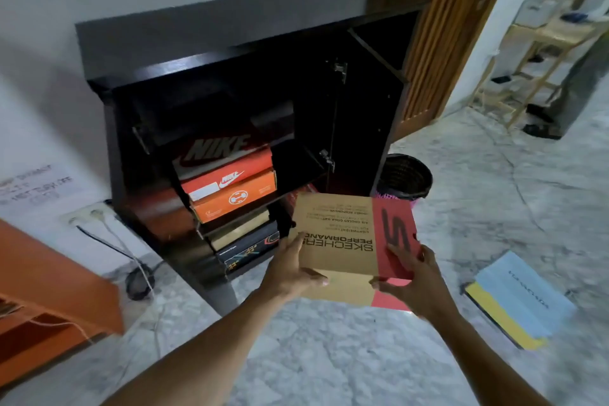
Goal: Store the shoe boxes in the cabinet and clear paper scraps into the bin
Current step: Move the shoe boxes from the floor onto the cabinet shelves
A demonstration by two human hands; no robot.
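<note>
Sitting inside the cabinet (230, 33): seemingly four shoe boxes (230, 189).

Orange shelf unit (56, 287), slatted wooden door (445, 26), pale wooden rack (557, 34) — far right

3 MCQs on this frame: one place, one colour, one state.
1. Where is the black bin relative to the cabinet? A) on top B) on the floor to its right C) inside
2. Skechers box colours? A) tan and red B) blue and white C) all black
3. The Skechers box is: A) shelved B) lying on the floor C) held in both hands
B: it stands beside the cabinet's right side. A: tan lid, red band. C: left hand and right hand grip its near end.
</note>
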